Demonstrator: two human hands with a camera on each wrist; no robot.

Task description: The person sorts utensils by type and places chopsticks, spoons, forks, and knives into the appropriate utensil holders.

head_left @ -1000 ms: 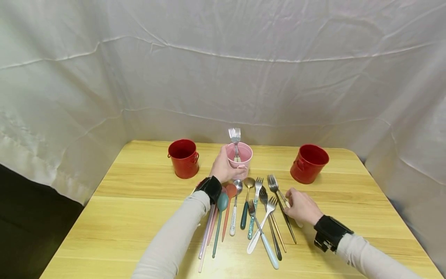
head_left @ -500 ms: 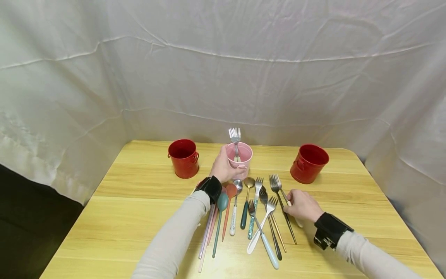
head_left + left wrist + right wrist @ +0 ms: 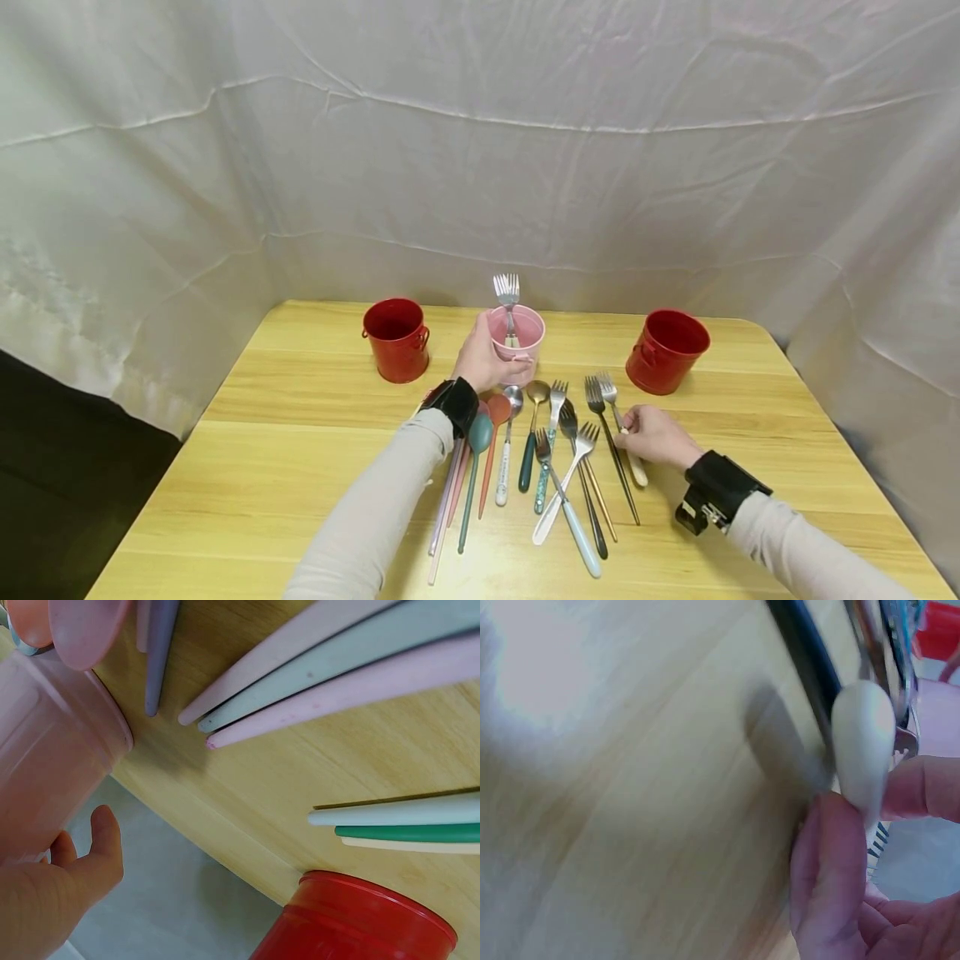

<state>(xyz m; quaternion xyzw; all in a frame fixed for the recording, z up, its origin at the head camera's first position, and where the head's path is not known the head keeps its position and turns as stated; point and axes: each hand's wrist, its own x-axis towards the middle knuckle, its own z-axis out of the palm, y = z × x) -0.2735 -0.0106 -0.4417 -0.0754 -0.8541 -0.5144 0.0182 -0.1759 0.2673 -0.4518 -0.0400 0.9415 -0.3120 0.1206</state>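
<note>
My left hand [image 3: 480, 357] grips the side of a pink bucket [image 3: 529, 330], where forks [image 3: 507, 292] stand with tines up. In the left wrist view the bucket's wall [image 3: 45, 757] is beside my thumb and fingers [image 3: 106, 840]. At the right of the cutlery row, my right hand [image 3: 658, 437] pinches a fork [image 3: 608, 388] by its cream handle. The right wrist view has that handle end [image 3: 862, 739] between thumb and finger, slightly above the table. A black-handled fork [image 3: 595, 393] lies just left of it.
Red buckets stand at back left [image 3: 397, 350] and back right [image 3: 660, 358]. Several forks and spoons lie across the middle, among them a teal spoon [image 3: 480, 435] and a blue-handled fork [image 3: 577, 533]. Slim pastel sticks [image 3: 300, 675] lie by my left wrist. Grey cloth [image 3: 480, 167] hangs behind.
The cream-handled fork has shifted right, away from the black-handled fork, with my right hand now turned so its handle shows. My left hand and the pink bucket have stayed put.
</note>
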